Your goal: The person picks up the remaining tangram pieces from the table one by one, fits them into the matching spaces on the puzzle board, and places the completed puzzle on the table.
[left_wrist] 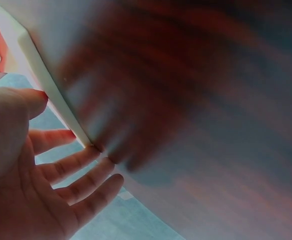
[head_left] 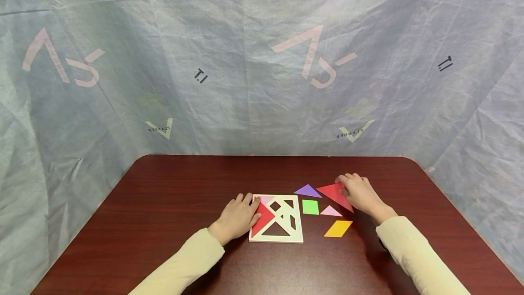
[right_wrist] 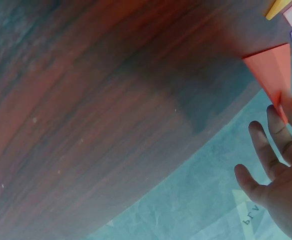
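Note:
My right hand [head_left: 360, 192] pinches a corner of a large red triangle [head_left: 335, 195] between thumb and finger. In the right wrist view this red triangle [right_wrist: 274, 70] is tilted, its other fingers spread away from it. At the left, my left hand [head_left: 237, 218] rests at the left edge of a white tangram board [head_left: 296, 236], fingers loosely extended. The left wrist view shows those fingertips along the board's side [left_wrist: 48, 85]. Another red triangle [head_left: 262, 216] lies on the left of the board, partly under the fingers, with a pink patch [head_left: 266, 200] above it. Several dark cutouts show in the rest of the board.
Between board and right hand lie a purple triangle [head_left: 308, 190], a green square [head_left: 310, 207], a small pink triangle [head_left: 331, 211] and an orange-yellow parallelogram [head_left: 338, 229]. The dark wooden table [head_left: 184, 181] ends at a grey printed cloth [head_left: 245, 117] behind it.

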Tool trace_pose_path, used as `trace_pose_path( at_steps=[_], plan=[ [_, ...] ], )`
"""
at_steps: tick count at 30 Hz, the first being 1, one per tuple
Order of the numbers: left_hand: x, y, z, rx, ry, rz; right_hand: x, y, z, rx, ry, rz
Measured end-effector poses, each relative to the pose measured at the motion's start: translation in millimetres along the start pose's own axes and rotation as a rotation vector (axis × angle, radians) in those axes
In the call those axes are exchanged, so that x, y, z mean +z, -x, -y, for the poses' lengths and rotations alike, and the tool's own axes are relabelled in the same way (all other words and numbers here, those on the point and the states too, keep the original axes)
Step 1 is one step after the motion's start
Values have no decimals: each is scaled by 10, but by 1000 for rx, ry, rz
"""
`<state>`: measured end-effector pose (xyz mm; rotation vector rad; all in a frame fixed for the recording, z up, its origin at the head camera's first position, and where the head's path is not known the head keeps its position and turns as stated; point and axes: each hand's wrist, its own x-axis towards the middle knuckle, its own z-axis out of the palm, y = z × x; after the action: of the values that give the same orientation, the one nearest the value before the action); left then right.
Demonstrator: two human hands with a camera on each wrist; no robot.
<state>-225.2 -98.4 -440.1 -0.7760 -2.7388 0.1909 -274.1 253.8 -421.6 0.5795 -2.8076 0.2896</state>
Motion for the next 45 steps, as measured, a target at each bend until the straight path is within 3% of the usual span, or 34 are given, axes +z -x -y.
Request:
trace_pose_path(
  at_steps=[14, 35, 45],
  plan=[
    [14, -6, 9, 11, 10, -10, -12, -11, 19, -9, -26, -61],
    [5, -7, 3, 9, 13, -3, -65, -23, 40, 19, -14, -77],
    [21, -13, 10, 7, 8, 2, -73, -23, 143, -33, -25, -120]
  ],
)
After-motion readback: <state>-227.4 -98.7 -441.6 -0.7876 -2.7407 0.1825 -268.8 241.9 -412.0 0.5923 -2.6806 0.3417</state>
